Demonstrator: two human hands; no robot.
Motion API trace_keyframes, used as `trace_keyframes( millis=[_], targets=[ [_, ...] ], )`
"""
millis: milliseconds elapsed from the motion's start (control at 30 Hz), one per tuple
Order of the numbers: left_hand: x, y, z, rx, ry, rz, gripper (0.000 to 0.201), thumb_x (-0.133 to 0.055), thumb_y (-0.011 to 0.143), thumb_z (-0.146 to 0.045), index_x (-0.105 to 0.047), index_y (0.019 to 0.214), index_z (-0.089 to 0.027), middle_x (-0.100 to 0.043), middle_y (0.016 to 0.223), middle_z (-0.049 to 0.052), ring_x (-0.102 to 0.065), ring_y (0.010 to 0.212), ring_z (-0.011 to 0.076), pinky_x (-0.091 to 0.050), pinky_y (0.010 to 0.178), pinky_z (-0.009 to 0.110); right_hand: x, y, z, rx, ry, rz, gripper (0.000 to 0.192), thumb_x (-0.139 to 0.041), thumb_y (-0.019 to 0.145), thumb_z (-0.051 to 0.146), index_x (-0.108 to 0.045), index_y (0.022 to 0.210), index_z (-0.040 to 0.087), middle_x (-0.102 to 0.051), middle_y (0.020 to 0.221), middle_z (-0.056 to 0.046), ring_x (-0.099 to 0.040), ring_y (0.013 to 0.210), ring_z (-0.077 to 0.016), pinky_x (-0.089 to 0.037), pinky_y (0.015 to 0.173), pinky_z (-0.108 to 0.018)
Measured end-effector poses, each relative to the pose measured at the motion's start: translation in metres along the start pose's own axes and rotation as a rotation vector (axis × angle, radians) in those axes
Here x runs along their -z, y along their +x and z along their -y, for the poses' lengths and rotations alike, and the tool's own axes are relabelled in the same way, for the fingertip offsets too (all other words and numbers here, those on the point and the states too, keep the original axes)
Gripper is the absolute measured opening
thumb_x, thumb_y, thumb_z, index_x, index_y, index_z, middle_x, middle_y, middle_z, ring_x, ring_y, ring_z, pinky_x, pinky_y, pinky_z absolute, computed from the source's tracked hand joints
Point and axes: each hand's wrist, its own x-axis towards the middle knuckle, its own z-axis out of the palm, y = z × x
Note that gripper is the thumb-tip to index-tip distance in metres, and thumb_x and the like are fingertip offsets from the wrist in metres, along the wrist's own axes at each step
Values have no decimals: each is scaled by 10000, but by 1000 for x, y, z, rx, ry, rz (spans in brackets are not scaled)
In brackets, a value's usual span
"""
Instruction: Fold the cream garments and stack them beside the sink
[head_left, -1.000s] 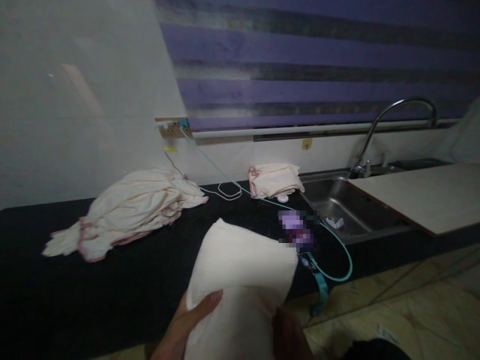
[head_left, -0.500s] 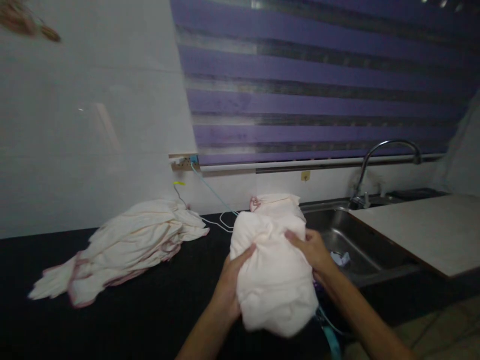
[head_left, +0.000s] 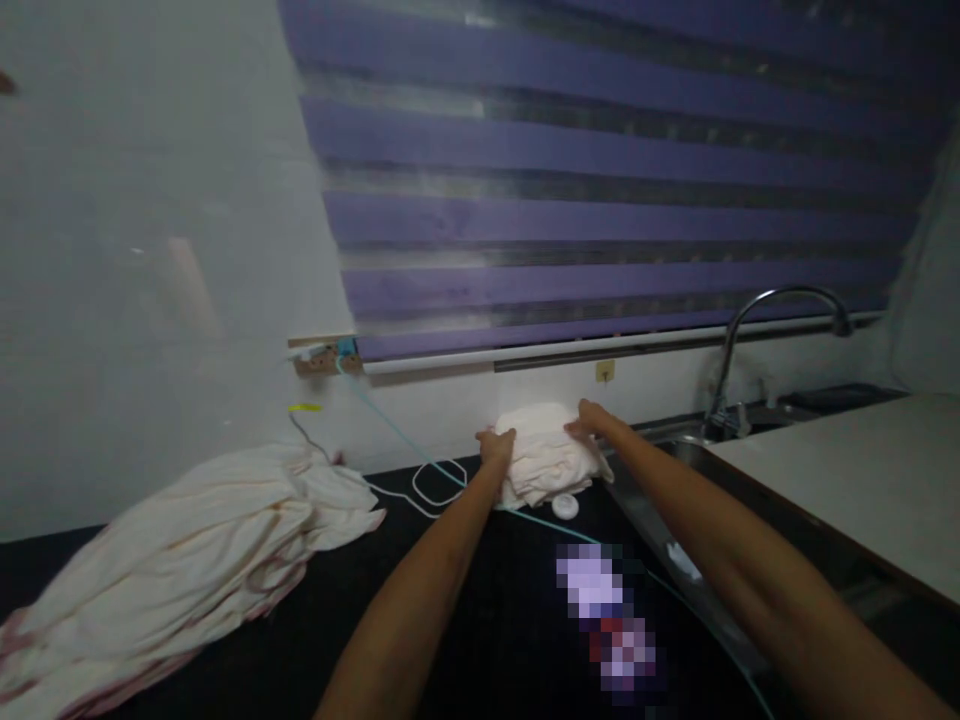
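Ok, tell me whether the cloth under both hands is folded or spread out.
Folded. The cloth sits as a compact, layered stack by the wall, left hand and right hand on it, unlike the loose heap further left.

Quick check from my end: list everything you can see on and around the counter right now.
folded cloth stack: one, cream, back of counter, beside sink
loose cloth pile: one, cream with pink edging, left on counter
counter: one, black
teal cable: one, from wall socket across counter
white cable: one, looped, by the stack
small white disc: one, in front of stack
sink: one, steel, right
tap: one, chrome, curved
board: one, pale, over sink's right
blind: one, purple striped
left hand: on stack's left edge
right hand: on stack's top
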Motion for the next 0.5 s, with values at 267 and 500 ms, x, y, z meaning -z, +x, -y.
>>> trace_keyframes(
  millis=[267,500],
  targets=[
    [-25,33,69,-437,685,273,365,-476,981,-211,-629,1296,-105,-582,1474,183,-421,1471,271,-191,1287,472,-87,-8,-20,266,-322,254,406,-456,1064,308,-570,1391,97,-537,1500,-204,-460,1420,-280,-303,1204,-391],
    [-33,51,104,-582,889,377,490,-274,1047,-237,-607,1342,-33,-554,1497,226,-374,1504,293,-120,1293,506,-109,-7,-39,326,-506,263,535,-275,1101,376,-422,1543,113,-402,1610,-220,-373,1487,-366,-288,1203,-547]
  ],
)
